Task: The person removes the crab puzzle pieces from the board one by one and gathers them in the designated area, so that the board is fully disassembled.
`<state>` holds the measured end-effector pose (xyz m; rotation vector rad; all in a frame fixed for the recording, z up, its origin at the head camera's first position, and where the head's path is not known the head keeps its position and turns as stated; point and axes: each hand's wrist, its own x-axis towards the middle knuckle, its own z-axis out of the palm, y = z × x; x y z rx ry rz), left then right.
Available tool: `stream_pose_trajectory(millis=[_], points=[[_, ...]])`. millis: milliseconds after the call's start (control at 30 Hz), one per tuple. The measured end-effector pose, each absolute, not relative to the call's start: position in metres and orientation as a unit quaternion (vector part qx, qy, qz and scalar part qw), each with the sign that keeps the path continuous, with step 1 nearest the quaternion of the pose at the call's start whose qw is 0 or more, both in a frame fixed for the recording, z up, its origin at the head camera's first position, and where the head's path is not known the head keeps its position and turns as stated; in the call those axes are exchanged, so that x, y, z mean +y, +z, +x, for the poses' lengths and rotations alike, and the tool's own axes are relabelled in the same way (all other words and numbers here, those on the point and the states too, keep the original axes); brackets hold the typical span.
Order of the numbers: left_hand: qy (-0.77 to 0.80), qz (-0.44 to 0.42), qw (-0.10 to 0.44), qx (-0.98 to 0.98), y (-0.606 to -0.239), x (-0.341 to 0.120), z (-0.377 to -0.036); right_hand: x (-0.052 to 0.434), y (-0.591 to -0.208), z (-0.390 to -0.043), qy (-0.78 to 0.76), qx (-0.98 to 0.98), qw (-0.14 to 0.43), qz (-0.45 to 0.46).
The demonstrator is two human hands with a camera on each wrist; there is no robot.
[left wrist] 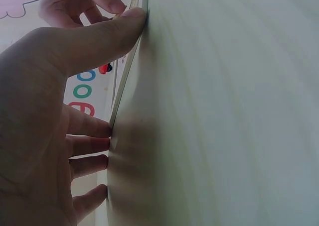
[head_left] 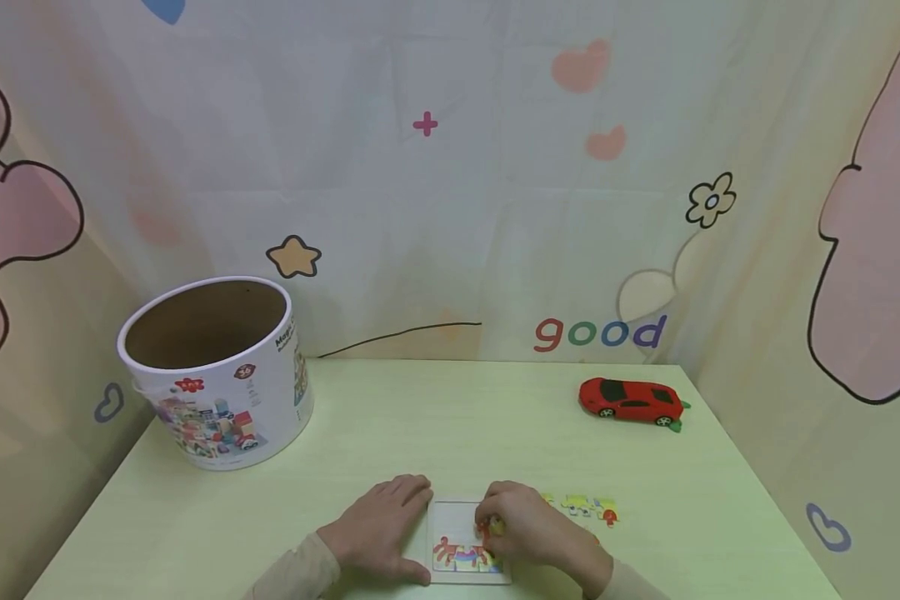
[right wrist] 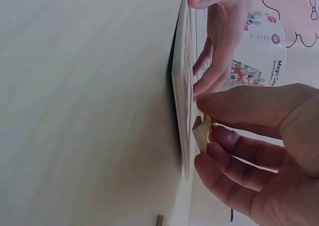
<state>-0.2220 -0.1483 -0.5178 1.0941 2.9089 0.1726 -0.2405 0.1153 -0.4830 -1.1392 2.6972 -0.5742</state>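
On the pale green tabletop [head_left: 450, 433], a large open tub [head_left: 213, 375] is stood at the far left and a red car [head_left: 632, 400] at the far right, both well apart from the work at the near edge. There a puzzle tray [head_left: 450, 512] lies flat, partly filled along its near side. It is steadied by the left hand [head_left: 382, 533], whose fingers are spread and pressed flat against the tray's left edge. A small piece [right wrist: 203, 134] is pinched between thumb and fingertips of the right hand [head_left: 528, 529] and held tilted just over the tray. Loose pieces [head_left: 581, 505] lie just right of that hand. If the piece is pressed down while tilted or misaligned, it may jam or lift its neighbours; if the left hand's pressure is eased, the tray may slide; the loose pieces could be swept aside by the right wrist.
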Motion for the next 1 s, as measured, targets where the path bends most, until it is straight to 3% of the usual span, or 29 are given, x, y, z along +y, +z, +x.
stream_pose_trajectory(millis=[433,700,1000], points=[[0.051,0.349,0.022,0.936,-0.521,-0.147,-0.224,0.133,-0.478,-0.238,-0.192,0.913,0.072,-0.352],[0.054,0.346,0.029,0.936,-0.520,-0.148,-0.223,0.148,-0.480,-0.236,-0.191,0.912,0.035,-0.361],[0.056,0.342,0.032,0.938,-0.520,-0.147,-0.223,0.160,-0.479,-0.235,-0.194,0.916,0.041,-0.349]])
